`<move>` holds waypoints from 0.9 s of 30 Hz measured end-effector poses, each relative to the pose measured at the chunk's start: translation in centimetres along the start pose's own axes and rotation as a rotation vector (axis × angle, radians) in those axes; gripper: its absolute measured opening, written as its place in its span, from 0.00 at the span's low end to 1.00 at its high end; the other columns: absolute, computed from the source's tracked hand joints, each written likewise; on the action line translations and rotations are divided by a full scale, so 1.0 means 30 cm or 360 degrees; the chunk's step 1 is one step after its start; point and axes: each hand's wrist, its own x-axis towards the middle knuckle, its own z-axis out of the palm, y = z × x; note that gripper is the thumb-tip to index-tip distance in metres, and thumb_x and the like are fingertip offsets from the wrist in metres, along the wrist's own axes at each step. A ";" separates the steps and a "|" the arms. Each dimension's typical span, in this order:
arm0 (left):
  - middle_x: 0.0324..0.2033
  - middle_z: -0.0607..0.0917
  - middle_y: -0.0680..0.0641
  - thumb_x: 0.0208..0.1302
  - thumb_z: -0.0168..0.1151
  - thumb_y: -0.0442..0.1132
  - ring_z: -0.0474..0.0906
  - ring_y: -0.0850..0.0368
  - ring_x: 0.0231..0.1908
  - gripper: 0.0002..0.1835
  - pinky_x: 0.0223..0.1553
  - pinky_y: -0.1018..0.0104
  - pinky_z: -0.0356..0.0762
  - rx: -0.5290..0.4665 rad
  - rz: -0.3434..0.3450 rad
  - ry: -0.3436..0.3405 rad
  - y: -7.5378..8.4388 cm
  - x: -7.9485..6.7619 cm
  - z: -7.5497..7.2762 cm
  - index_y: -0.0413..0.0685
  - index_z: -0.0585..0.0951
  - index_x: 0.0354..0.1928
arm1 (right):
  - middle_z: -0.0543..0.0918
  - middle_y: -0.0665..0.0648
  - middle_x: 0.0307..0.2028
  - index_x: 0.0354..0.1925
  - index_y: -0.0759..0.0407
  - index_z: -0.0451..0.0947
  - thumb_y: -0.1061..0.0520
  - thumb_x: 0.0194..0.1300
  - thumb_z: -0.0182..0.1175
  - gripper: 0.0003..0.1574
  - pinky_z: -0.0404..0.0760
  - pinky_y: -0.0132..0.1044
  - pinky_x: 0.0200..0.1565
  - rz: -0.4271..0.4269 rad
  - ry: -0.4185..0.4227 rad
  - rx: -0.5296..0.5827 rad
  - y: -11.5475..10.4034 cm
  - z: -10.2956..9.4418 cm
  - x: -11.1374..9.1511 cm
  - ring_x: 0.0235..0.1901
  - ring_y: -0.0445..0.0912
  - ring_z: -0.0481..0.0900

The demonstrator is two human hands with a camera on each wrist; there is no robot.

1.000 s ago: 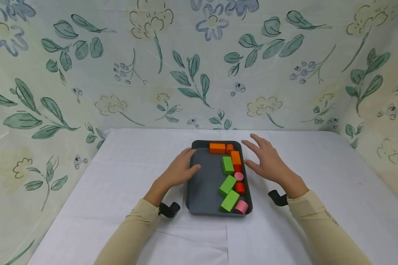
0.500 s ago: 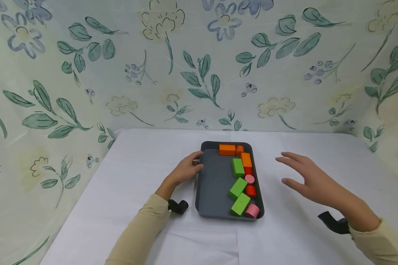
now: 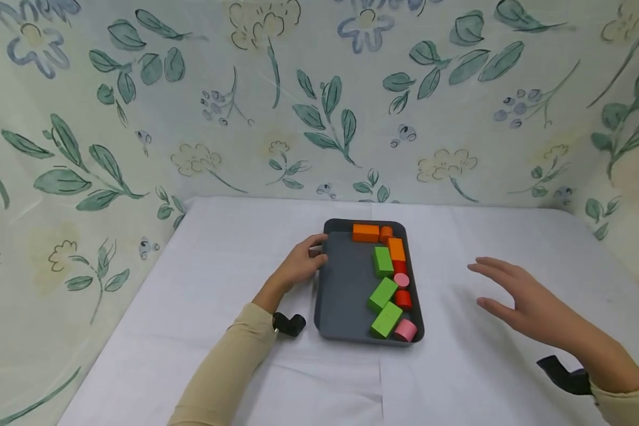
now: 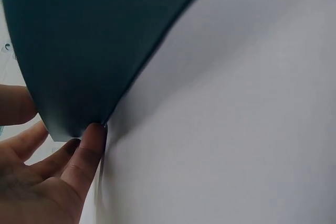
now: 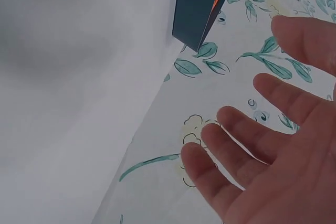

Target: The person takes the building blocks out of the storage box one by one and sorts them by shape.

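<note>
A dark grey tray (image 3: 346, 284) sits on the white-covered table, with green, orange, red and pink blocks along its right side and top. My left hand (image 3: 300, 262) grips the left wall near the far corner. In the left wrist view, the left hand's fingers (image 4: 86, 156) are bent against the lower edge of the tray wall (image 4: 89, 51), and the thumb side meets its other edge. Well off to the right, my right hand (image 3: 529, 302) hovers over the cloth. Its fingers (image 5: 247, 140) are spread and relaxed around nothing.
Within the tray lie several green blocks (image 3: 383, 294), orange blocks (image 3: 365, 232), red cylinders (image 3: 403, 299) and pink cylinders (image 3: 405, 330). White cloth (image 3: 234, 231) covers the table. Behind it hangs a floral curtain (image 3: 298, 47).
My right hand has moved away from the tray's right side, out to the right and nearer me. My left hand has closed onto the tray's left wall. The head view has shifted slightly.
</note>
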 end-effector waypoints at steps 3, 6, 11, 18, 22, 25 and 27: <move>0.74 0.65 0.44 0.71 0.56 0.37 0.68 0.43 0.71 0.29 0.65 0.49 0.75 -0.0052 -0.0005 0.0028 -0.006 0.008 -0.001 0.52 0.66 0.73 | 0.70 0.68 0.65 0.65 0.58 0.69 0.59 0.56 0.72 0.40 0.73 0.71 0.55 0.0005 -0.0013 0.0025 -0.024 0.002 0.039 0.63 0.66 0.67; 0.74 0.65 0.44 0.71 0.56 0.36 0.67 0.43 0.71 0.29 0.66 0.49 0.75 -0.0112 -0.0014 0.0032 -0.017 0.012 -0.002 0.52 0.66 0.72 | 0.68 0.69 0.67 0.67 0.58 0.67 0.57 0.59 0.70 0.40 0.71 0.71 0.58 0.0045 -0.0072 0.0063 -0.048 0.007 0.076 0.65 0.66 0.65; 0.75 0.63 0.45 0.71 0.57 0.34 0.65 0.43 0.73 0.30 0.68 0.49 0.73 -0.0212 -0.0025 -0.0027 -0.019 0.009 -0.005 0.53 0.65 0.73 | 0.64 0.69 0.70 0.70 0.57 0.65 0.55 0.62 0.68 0.41 0.70 0.70 0.61 0.0094 -0.0174 0.0084 -0.075 0.017 0.134 0.67 0.66 0.62; 0.76 0.62 0.45 0.71 0.56 0.35 0.63 0.43 0.73 0.31 0.68 0.48 0.72 -0.0249 -0.0021 -0.0068 -0.019 0.008 -0.005 0.53 0.64 0.74 | 0.64 0.68 0.71 0.70 0.59 0.65 0.56 0.63 0.66 0.40 0.69 0.68 0.64 0.0053 -0.0216 0.0091 -0.105 0.023 0.217 0.69 0.66 0.61; 0.75 0.62 0.44 0.71 0.55 0.34 0.63 0.43 0.73 0.31 0.68 0.48 0.73 -0.0283 -0.0015 -0.0068 -0.033 0.005 -0.009 0.52 0.64 0.74 | 0.63 0.67 0.72 0.70 0.59 0.65 0.56 0.64 0.66 0.39 0.68 0.67 0.66 0.0034 -0.0274 0.0122 -0.131 0.042 0.276 0.71 0.65 0.60; 0.75 0.62 0.43 0.71 0.54 0.34 0.63 0.43 0.73 0.30 0.68 0.47 0.72 -0.0307 -0.0010 -0.0079 -0.037 0.006 -0.010 0.52 0.63 0.74 | 0.64 0.67 0.72 0.70 0.59 0.65 0.56 0.64 0.66 0.39 0.68 0.66 0.66 0.0014 -0.0299 0.0132 -0.149 0.061 0.316 0.71 0.64 0.60; 0.75 0.62 0.44 0.72 0.54 0.35 0.62 0.43 0.74 0.30 0.68 0.47 0.72 -0.0309 -0.0008 -0.0088 -0.035 0.007 -0.011 0.52 0.63 0.74 | 0.65 0.67 0.71 0.70 0.59 0.66 0.57 0.64 0.66 0.39 0.68 0.65 0.67 -0.0009 -0.0311 0.0132 -0.159 0.073 0.340 0.70 0.64 0.61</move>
